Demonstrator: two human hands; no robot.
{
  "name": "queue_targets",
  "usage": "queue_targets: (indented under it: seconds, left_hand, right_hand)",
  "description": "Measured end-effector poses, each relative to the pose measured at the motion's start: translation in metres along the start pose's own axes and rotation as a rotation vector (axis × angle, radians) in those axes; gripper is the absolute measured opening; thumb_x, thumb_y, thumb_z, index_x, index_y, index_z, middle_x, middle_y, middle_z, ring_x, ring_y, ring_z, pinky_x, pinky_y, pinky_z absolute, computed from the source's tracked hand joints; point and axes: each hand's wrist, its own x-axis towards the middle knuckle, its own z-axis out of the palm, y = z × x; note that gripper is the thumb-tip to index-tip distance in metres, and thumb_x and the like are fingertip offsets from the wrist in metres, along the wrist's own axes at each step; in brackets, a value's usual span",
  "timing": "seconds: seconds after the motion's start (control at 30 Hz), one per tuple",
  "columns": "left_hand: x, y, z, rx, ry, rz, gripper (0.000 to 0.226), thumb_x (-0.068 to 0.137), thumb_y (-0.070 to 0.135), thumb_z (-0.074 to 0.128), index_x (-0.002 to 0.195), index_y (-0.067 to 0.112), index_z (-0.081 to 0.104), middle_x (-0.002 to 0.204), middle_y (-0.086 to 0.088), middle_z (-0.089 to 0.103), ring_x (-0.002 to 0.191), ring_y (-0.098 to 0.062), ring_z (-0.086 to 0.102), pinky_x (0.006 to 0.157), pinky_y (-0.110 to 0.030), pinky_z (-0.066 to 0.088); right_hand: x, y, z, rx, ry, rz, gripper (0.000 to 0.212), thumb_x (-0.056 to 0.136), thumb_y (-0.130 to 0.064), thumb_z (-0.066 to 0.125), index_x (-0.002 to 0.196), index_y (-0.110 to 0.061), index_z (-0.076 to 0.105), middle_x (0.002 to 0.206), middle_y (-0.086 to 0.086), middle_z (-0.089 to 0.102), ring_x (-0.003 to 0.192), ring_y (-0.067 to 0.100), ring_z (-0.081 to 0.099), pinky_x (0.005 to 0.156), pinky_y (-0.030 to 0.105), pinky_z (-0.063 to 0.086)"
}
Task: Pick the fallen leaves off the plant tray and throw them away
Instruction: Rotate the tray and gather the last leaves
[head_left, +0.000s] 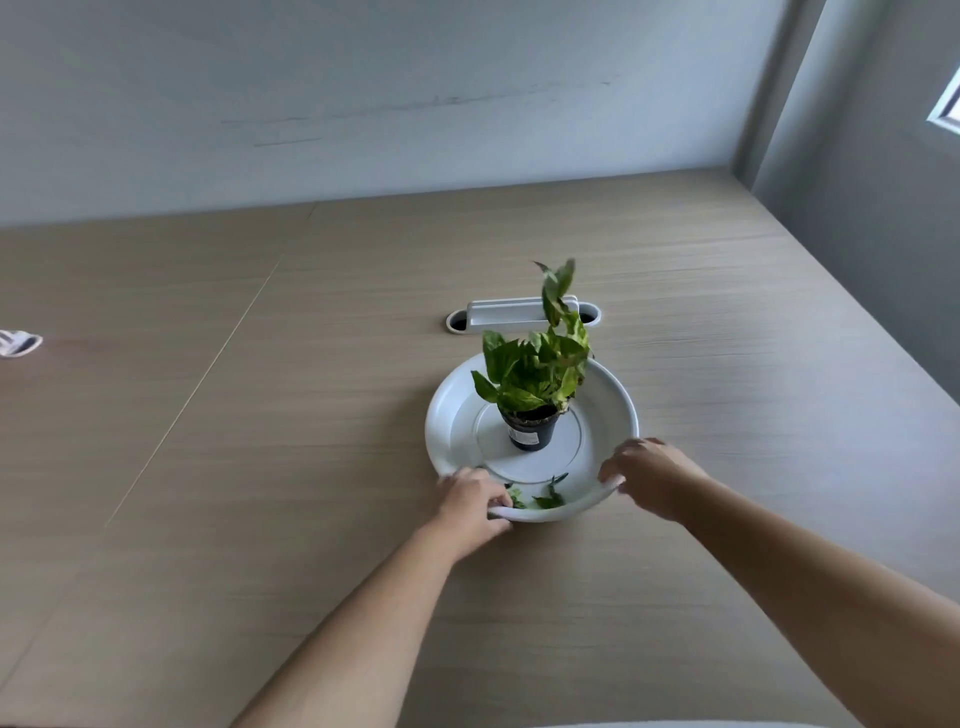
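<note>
A round white plant tray (452, 405) sits on the wooden table, with a small black pot of a green leafy plant (532, 387) standing upright in its middle. A few small fallen green leaves (545, 496) lie inside the tray near its front rim. My left hand (475, 501) grips the front-left rim, fingers curled over the edge beside the leaves. My right hand (649, 475) holds the front-right rim, fingers bent over it.
Behind the tray a white cable-port cover (519, 314) is set into the wooden table (260, 467). A white object (18, 343) lies at the far left edge. Grey walls stand behind the table and to its right.
</note>
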Motion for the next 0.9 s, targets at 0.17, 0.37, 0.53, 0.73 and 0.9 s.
queue_targets:
  seconds: [0.17, 0.37, 0.53, 0.73, 0.9]
  left_hand:
    - [0.006, -0.014, -0.019, -0.007, -0.065, -0.049, 0.049, 0.066, 0.047, 0.079, 0.108, 0.027, 0.068, 0.114, 0.002, 0.063, 0.113, -0.019, 0.052, 0.100, -0.030, 0.034]
    - [0.005, -0.022, -0.029, -0.083, -0.069, -0.106, 0.036, 0.068, 0.041, 0.080, 0.099, 0.023, 0.074, 0.105, 0.001, 0.072, 0.105, -0.019, 0.059, 0.079, -0.021, 0.033]
    - [0.013, -0.017, -0.025, -0.283, -0.169, -0.158, 0.035, 0.066, 0.043, 0.082, 0.092, 0.020, 0.074, 0.095, 0.001, 0.069, 0.093, -0.014, 0.057, 0.070, -0.019, 0.039]
    - [0.039, 0.002, -0.025, -0.131, -0.162, -0.119, 0.051, 0.068, 0.053, 0.075, 0.105, 0.023, 0.059, 0.114, -0.001, 0.057, 0.101, -0.021, 0.058, 0.080, -0.031, 0.047]
    - [0.051, 0.032, -0.001, 0.045, -0.186, -0.150, 0.039, 0.078, 0.042, 0.066, 0.111, 0.028, 0.049, 0.118, -0.004, 0.050, 0.108, -0.029, 0.051, 0.086, -0.039, 0.048]
  right_hand:
    - [-0.004, -0.028, 0.004, -0.014, 0.014, -0.106, 0.041, 0.085, -0.021, 0.063, 0.125, -0.027, 0.057, 0.133, -0.006, 0.058, 0.128, 0.017, 0.048, 0.112, 0.038, 0.035]
    - [0.001, -0.026, -0.002, 0.072, -0.157, 0.002, 0.030, 0.082, -0.015, 0.066, 0.110, -0.027, 0.065, 0.112, 0.002, 0.068, 0.103, 0.022, 0.062, 0.092, 0.035, 0.052]
    - [0.013, -0.024, -0.019, 0.093, -0.239, -0.014, 0.046, 0.083, 0.001, 0.048, 0.118, -0.025, 0.063, 0.121, -0.001, 0.062, 0.109, 0.020, 0.058, 0.091, 0.025, 0.048]
    - [0.038, -0.042, -0.007, 0.211, -0.100, 0.072, 0.044, 0.080, -0.027, 0.065, 0.121, -0.020, 0.053, 0.116, 0.004, 0.058, 0.105, 0.024, 0.058, 0.083, 0.035, 0.050]
    - [0.049, -0.043, 0.013, 0.139, -0.046, 0.079, 0.032, 0.077, -0.017, 0.066, 0.107, -0.014, 0.054, 0.111, 0.009, 0.050, 0.090, 0.031, 0.057, 0.072, 0.036, 0.053]
